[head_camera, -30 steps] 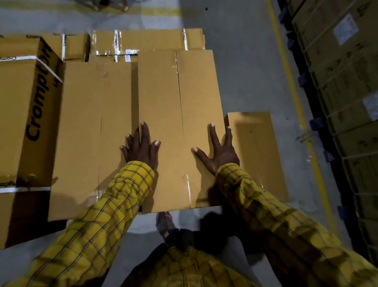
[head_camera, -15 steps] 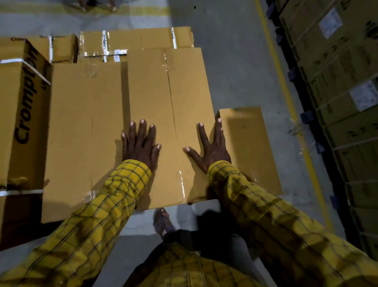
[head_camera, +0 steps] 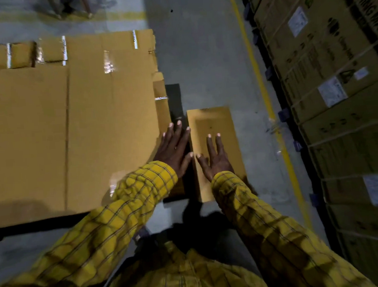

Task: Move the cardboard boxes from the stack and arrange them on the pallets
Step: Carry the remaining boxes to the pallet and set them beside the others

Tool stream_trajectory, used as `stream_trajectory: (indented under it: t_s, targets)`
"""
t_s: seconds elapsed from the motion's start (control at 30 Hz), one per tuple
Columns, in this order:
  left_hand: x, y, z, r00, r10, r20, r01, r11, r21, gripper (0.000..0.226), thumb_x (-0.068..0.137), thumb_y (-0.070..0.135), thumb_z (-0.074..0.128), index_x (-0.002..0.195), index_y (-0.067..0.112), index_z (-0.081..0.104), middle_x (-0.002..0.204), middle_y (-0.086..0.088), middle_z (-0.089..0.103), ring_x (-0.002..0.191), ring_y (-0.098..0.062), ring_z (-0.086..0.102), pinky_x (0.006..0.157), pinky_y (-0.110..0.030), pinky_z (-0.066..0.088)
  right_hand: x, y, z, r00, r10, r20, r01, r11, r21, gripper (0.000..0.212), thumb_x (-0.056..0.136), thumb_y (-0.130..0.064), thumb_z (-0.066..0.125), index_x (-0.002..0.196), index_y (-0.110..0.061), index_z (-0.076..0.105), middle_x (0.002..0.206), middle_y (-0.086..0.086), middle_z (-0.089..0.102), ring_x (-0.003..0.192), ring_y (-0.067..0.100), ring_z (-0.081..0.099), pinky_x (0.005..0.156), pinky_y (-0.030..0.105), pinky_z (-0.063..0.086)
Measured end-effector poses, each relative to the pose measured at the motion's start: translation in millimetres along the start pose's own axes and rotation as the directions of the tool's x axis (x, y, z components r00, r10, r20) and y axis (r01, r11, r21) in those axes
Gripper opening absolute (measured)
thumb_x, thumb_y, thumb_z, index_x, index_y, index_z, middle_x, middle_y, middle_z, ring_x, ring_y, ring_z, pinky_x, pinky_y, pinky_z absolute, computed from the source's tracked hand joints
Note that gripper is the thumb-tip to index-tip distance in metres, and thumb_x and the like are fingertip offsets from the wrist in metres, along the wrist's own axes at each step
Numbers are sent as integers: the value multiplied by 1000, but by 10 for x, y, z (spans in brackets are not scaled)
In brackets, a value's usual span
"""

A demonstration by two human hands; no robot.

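Two large plain cardboard boxes lie side by side in front of me, the right box [head_camera: 112, 126] and the left box [head_camera: 29, 137], their taped tops facing up. A small narrow cardboard box [head_camera: 213, 123] lies lower down to their right. My left hand [head_camera: 176, 149] hovers with spread fingers over the gap between the right large box and the small one. My right hand [head_camera: 214, 157] is stretched flat over the small box's top; whether it touches is unclear. Neither hand grips anything.
More strapped boxes [head_camera: 98, 43] lie behind the two large ones. A tall stack of strapped, labelled cartons [head_camera: 337, 86] lines the right side beyond a yellow floor line [head_camera: 260, 79]. Grey concrete floor [head_camera: 199, 52] runs between. Someone's feet [head_camera: 71, 7] show at the top.
Both hands left the top of the right large box and moved right, onto and beside the small box. My view shifted right and closer.
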State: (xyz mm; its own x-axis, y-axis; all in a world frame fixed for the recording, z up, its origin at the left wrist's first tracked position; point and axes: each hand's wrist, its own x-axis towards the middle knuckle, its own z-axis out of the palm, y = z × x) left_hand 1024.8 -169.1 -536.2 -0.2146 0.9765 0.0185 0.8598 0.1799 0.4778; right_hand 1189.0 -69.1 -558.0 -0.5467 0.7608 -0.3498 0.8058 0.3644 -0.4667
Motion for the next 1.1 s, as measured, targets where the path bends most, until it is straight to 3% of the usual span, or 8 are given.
stream_trajectory:
  t_s: [0.2,0.33,0.43,0.7,0.8,0.87,0.97,1.1]
  targets:
    - [521,575,1100,965,-240,102,256,945,-202,83,94,57,37,161,10,21,170,-14,6,157,-35,-1,125,-45,5,416,1381,-475,994,72,77,-69,997,-46,81,103,-62,39,165,-35,-5,172,0,-20,160,30,-6,130,50,12]
    - [726,598,1701,812,-541,217,583,755,-300,79,102,40,54,162,10,13,170,-11,4,158,-33,2,126,-51,16,632,2026,-590,975,142,173,-130,988,-77,78,105,-63,36,162,-40,-11,168,-8,-31,160,28,-9,130,49,11]
    - [822,546,1968,709,-649,275,705,643,-299,75,106,34,51,163,17,5,171,-3,-2,158,-28,-1,126,-49,14,845,2347,-553,960,167,223,-157,986,-61,79,105,-62,38,163,-40,-11,169,-7,-28,160,28,-11,130,48,8]
    - [1222,-66,2955,708,-632,315,706,637,-308,76,107,34,48,163,26,-3,171,3,-10,158,-22,-7,128,-50,11,1854,2922,296,959,126,254,-122,992,-31,84,102,-67,38,163,-38,-13,171,-4,-23,160,29,-9,130,50,7]
    - [1442,-372,3379,666,-684,299,743,570,-350,80,105,38,51,164,25,-3,171,-1,-9,158,-25,-5,128,-49,9,2206,3130,757,972,83,221,-86,996,1,89,101,-67,43,165,-35,-9,172,1,-21,160,31,-8,128,49,5]
    - [1524,-537,3624,575,-768,281,795,445,-412,88,101,40,59,164,23,-1,172,-6,1,157,-30,6,126,-52,16,2363,3295,1015,972,98,215,-109,993,37,96,97,-68,50,164,-36,-11,172,4,-21,160,34,-5,127,50,6]
    - [1543,-622,3905,480,-827,292,801,278,-530,95,92,36,74,162,24,11,159,-15,38,141,-39,41,117,-56,35,2428,3456,1263,961,122,247,-142,988,63,110,91,-64,66,162,-40,-15,173,5,-12,159,35,3,126,51,15]
    - [1537,-510,3895,439,-859,262,774,214,-596,93,85,18,81,157,25,23,144,-14,50,132,-38,49,111,-54,42,2328,3331,1260,971,132,201,-170,968,183,116,87,-42,81,164,-40,-6,174,7,0,156,35,19,121,46,30]
